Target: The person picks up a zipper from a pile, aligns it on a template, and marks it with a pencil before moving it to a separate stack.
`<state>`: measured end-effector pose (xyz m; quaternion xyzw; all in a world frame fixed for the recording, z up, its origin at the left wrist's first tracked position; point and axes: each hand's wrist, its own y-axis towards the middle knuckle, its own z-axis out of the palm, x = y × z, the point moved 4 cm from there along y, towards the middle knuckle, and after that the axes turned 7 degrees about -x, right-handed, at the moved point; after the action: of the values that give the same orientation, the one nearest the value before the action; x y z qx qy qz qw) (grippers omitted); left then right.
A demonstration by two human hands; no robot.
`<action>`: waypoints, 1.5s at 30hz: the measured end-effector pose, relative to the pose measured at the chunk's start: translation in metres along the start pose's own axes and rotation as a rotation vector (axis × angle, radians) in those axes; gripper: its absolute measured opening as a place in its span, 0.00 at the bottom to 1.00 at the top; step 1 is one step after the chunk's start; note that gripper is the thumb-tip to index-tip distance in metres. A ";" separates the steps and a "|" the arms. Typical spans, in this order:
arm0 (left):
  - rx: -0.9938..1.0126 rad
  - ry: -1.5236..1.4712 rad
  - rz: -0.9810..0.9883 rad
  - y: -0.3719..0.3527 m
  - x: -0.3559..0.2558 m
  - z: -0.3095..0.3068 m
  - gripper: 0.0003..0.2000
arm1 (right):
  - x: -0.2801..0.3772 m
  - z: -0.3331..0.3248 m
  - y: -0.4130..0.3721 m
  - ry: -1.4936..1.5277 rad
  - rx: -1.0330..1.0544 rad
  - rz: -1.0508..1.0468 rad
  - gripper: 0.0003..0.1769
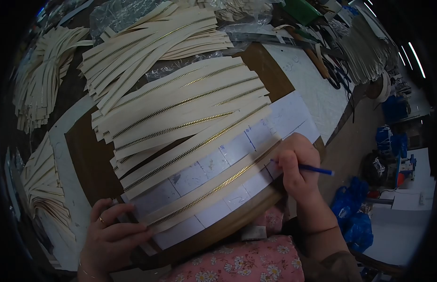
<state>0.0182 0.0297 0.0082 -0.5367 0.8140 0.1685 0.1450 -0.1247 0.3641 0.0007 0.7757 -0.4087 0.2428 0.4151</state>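
Observation:
A long cream zipper strip [223, 184] with brass-coloured teeth lies slantwise across a white marked sheet [188, 228]. My left hand [112, 235], with a ring on one finger, is at the strip's left end. Its fingers are spread, and one fingertip touches the tape there. My right hand [301, 171] is closed round a blue pen [317, 169] at the strip's right end. The pen's tip is near the tape's lower edge, partly behind my fingers. Dark ruled lines and handwriting show on the sheet. Just above lies a pile of similar zipper strips [181, 110].
A brown board [87, 160] lies under the sheet and pile. More strips [148, 44] are stacked behind, with bundles at left [49, 75] and far right [369, 44]. Scissors [338, 77] lie at the upper right. Blue plastic bags [352, 216] are low at right.

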 end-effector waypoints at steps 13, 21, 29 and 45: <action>-0.173 -0.054 0.033 0.015 -0.010 0.007 0.13 | -0.001 -0.005 0.002 -0.396 0.130 -0.049 0.12; -0.392 -0.010 -0.007 0.018 0.010 -0.002 0.12 | 0.008 0.005 0.042 -0.401 0.032 -0.162 0.11; -0.352 -0.028 -0.068 0.020 0.014 0.001 0.16 | 0.057 0.100 0.098 -0.312 0.271 -0.444 0.11; -0.375 -0.094 -0.092 0.012 0.021 0.000 0.13 | 0.050 0.120 0.090 -0.096 0.243 -0.355 0.13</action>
<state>-0.0009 0.0166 0.0009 -0.5827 0.7352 0.3350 0.0879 -0.1684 0.2120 0.0121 0.8904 -0.2527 0.1761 0.3351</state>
